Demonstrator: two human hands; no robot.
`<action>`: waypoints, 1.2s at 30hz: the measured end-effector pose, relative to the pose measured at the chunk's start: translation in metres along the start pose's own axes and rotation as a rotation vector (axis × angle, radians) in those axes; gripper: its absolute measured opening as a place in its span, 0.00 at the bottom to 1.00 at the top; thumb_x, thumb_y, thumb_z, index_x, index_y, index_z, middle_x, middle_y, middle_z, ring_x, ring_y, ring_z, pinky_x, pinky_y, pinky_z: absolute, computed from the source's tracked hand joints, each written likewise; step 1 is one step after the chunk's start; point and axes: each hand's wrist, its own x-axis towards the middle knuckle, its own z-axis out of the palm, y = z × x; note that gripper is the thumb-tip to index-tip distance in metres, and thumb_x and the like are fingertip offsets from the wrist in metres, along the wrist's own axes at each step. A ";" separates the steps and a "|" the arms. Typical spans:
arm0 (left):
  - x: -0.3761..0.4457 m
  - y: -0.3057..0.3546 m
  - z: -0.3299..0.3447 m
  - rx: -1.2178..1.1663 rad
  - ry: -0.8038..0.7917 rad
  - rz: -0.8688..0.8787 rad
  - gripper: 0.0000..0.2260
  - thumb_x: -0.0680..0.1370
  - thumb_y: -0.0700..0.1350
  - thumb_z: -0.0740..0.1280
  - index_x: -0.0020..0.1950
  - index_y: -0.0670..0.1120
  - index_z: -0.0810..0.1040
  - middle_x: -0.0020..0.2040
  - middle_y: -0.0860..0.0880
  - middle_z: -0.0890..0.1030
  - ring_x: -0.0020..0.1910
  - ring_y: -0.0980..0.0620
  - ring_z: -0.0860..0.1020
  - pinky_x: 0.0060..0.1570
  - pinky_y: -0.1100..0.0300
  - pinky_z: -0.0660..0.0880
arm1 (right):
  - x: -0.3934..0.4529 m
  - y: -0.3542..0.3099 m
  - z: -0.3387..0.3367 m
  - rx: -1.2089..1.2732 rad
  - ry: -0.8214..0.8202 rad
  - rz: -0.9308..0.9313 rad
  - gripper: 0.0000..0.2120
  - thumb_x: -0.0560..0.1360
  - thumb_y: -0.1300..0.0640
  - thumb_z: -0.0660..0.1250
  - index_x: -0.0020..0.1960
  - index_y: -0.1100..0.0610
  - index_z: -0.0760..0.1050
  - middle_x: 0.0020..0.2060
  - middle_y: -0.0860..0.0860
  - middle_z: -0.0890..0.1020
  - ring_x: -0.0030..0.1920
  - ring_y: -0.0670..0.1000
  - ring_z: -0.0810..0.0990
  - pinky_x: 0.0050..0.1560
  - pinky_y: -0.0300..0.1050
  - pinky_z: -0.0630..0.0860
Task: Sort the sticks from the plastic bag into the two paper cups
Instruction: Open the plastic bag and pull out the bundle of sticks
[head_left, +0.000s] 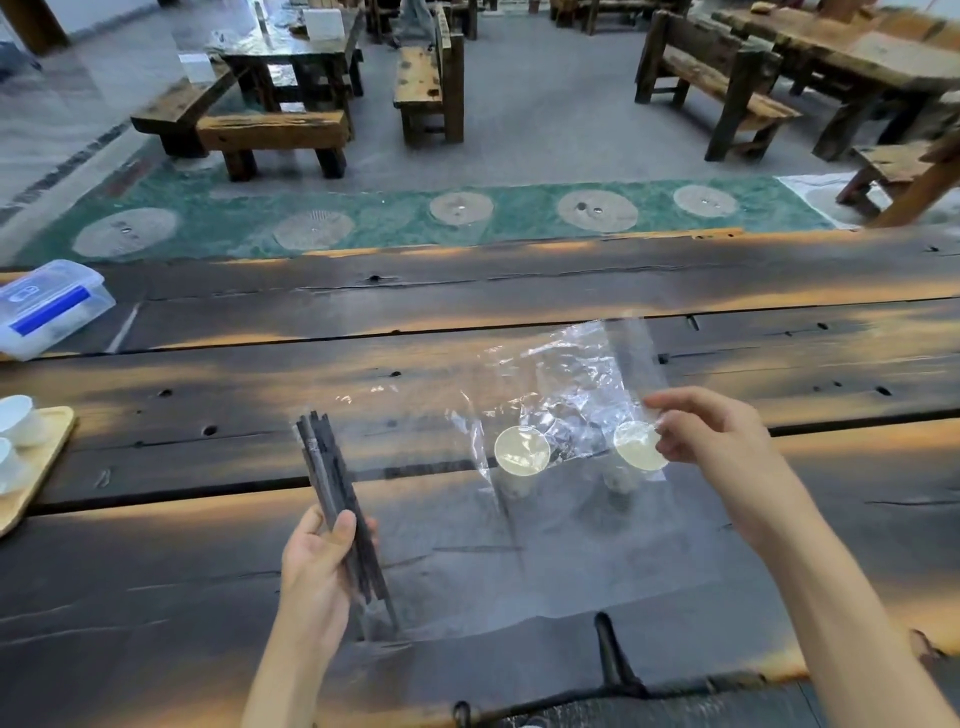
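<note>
1. Head view: the left hand (317, 561) grips a bundle of dark, slender sticks (332, 493), fingers curled round them, tips pointing away; the right hand (706, 431) pinches the crinkled clear plastic bag (566, 384), lifted over the table.
2. Two round paper cups (522, 451) stand just left of the right hand, seen through the film; their contents cannot be told.

The plastic bag (566, 395) veils both paper cups (521, 451), blurring their sides.
</note>
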 end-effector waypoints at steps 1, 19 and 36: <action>-0.001 0.000 0.000 0.008 -0.001 0.006 0.09 0.73 0.43 0.67 0.52 0.44 0.75 0.39 0.46 0.79 0.35 0.54 0.80 0.37 0.61 0.80 | 0.000 0.002 0.003 -0.012 -0.009 0.031 0.07 0.78 0.61 0.64 0.49 0.56 0.82 0.36 0.49 0.79 0.38 0.50 0.76 0.48 0.48 0.75; -0.007 0.000 0.003 0.316 0.101 -0.054 0.05 0.78 0.41 0.69 0.53 0.44 0.80 0.44 0.44 0.87 0.46 0.45 0.84 0.49 0.49 0.79 | -0.023 0.029 0.011 -0.643 0.138 -0.215 0.07 0.70 0.62 0.73 0.35 0.56 0.79 0.40 0.51 0.74 0.38 0.52 0.75 0.40 0.43 0.64; -0.010 0.007 0.006 0.380 0.033 -0.006 0.07 0.79 0.43 0.68 0.56 0.45 0.79 0.45 0.44 0.87 0.44 0.48 0.85 0.45 0.53 0.79 | -0.038 0.020 -0.012 0.192 -0.305 0.230 0.04 0.80 0.64 0.60 0.46 0.61 0.69 0.47 0.61 0.87 0.44 0.61 0.86 0.52 0.58 0.77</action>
